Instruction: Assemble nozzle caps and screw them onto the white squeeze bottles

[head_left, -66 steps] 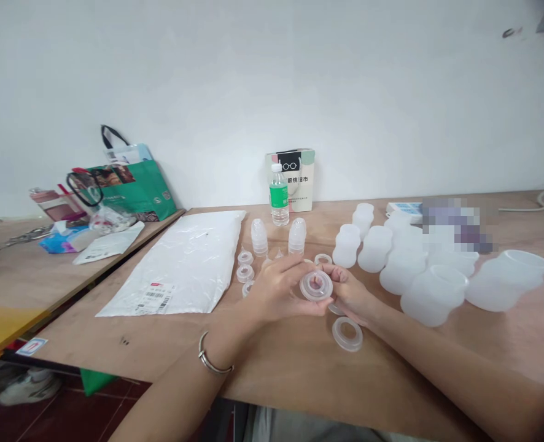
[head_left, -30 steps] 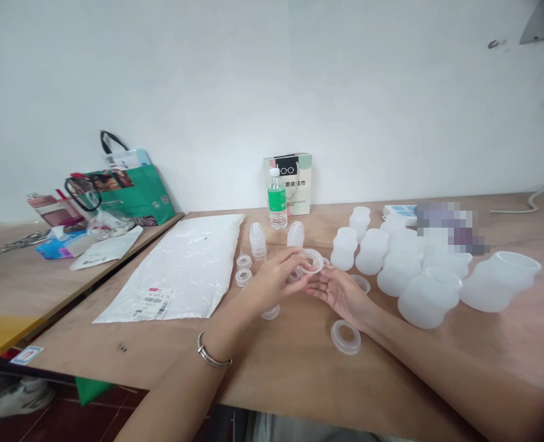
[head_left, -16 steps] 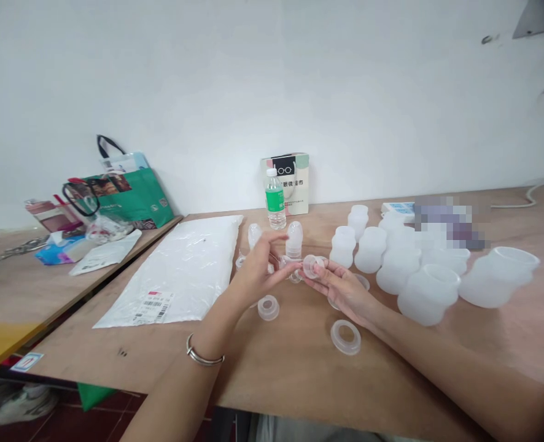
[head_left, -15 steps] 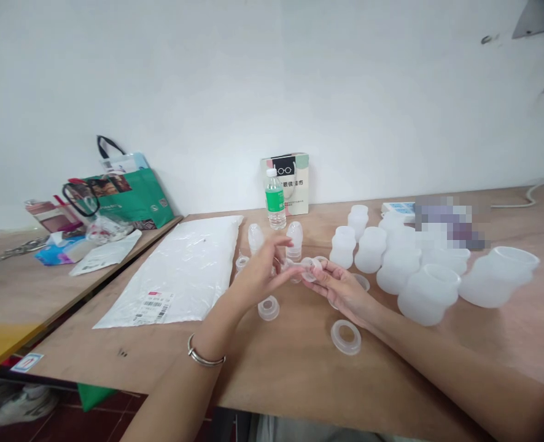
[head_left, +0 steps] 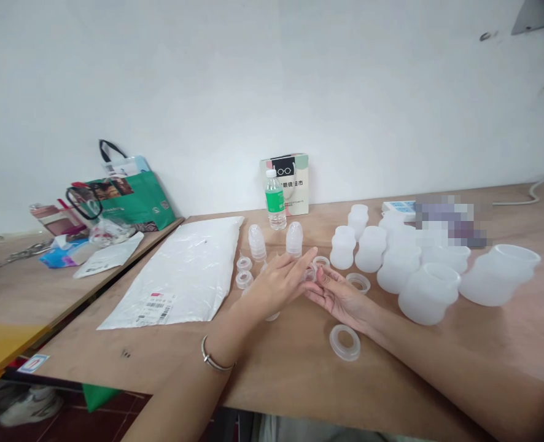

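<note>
The near edge of the table (head_left: 276, 374) runs below both forearms, with bare wood between it and the hands; one flat ring (head_left: 344, 342) lies there, close to the right wrist. On the left, a white parcel bag (head_left: 180, 267) fills the space toward the left edge, its length running from near left to far right. Frosted bottles (head_left: 423, 294) bound the right side, the nearer ones mouth up, and two stacks of clear domed caps (head_left: 294, 239) stand upright just beyond the hands.

The small clear part (head_left: 309, 272) is between the hands, near the middle of the scene. The right hand (head_left: 341, 296) has its grip closed on it, thumb against the near side. The left hand (head_left: 283, 279) lies over it, fingers extended together; whether that grip holds it I cannot tell. The part looks round, without an evident long axis; its facing is hidden.
</note>
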